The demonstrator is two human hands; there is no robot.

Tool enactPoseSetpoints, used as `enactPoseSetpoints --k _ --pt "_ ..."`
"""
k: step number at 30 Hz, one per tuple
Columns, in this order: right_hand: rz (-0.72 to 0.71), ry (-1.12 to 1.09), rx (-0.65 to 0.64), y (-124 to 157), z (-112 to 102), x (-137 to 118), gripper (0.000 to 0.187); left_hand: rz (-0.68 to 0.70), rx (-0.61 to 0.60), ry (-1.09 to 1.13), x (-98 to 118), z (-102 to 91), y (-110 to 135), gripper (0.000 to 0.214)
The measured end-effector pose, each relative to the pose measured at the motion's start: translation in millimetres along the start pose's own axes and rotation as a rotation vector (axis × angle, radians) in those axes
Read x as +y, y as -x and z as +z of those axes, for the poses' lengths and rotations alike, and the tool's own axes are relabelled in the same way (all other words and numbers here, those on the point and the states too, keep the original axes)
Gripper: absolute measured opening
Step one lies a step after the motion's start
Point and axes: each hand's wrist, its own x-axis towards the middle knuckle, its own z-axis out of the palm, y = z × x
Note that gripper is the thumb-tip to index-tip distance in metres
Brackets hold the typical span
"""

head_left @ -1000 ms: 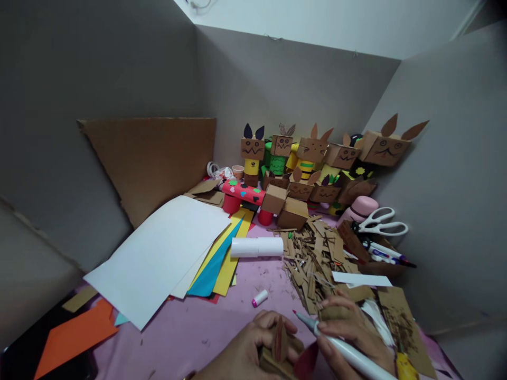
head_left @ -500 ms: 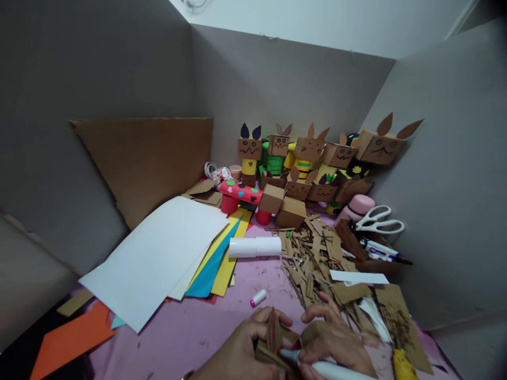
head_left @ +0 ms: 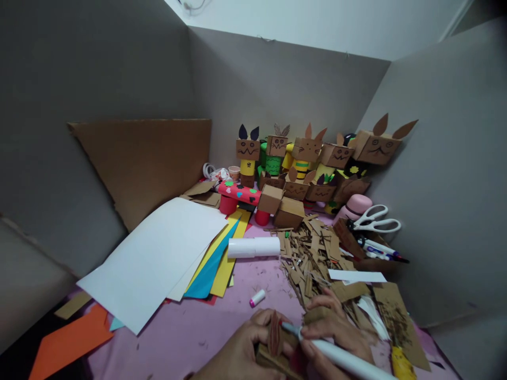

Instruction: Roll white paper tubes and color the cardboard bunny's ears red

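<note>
My left hand [head_left: 241, 348] is closed around a small folded cardboard piece [head_left: 273, 358] at the lower middle of the view. A leaf-shaped cardboard ear [head_left: 274, 335] with dark red lines on it stands up between the fingers. In my right hand [head_left: 336, 332] is a white marker [head_left: 348, 361], held like a pen. Its reddish tip lies close to the ear's upper right side; whether it touches is hard to tell. More brown cardboard [head_left: 317, 315] shows by the right fingers. Beyond both hands lies a white marker cap [head_left: 257, 298] with a pink end.
White paper sheets [head_left: 158, 253] over coloured ones fill the left. A white tube [head_left: 253, 247] lies ahead. Cardboard scraps [head_left: 312, 258], scissors [head_left: 376, 219] in a pen box and a yellow-handled tool [head_left: 402, 364] are rightward. Cardboard animal figures [head_left: 248, 150] stand behind.
The marker tip has moved up, from the ear's lower right to beside its upper part. My right hand has shifted slightly, and the ear has turned a little to show more red lines.
</note>
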Motion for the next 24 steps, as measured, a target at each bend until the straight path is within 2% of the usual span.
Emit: enactPoseSetpoints --k 4,8,12,16,20,24 --pt "0.02 0.031 0.056 2 -4 1 0.015 0.011 0.004 -0.007 -1 1.7 0 0.017" --pt "-0.065 -0.085 -0.007 -1 0 2 0.014 -0.015 0.016 -0.029 -6 0.1 1 0.017" --pt "-0.168 -0.116 -0.079 -2 8 5 0.013 -0.016 0.011 -0.009 -8 -2.7 0 0.029" --pt "-0.146 -0.095 -0.09 0 9 8 0.01 -0.032 0.034 0.011 -8 -1.3 0 0.032" --pt "-0.145 -0.091 -0.122 1 8 8 0.009 -0.027 0.056 -0.01 -5 2.0 -1 0.021" --pt "-0.051 -0.065 -0.011 1 11 4 0.012 -0.053 0.056 -0.031 -3 1.7 0 0.013"
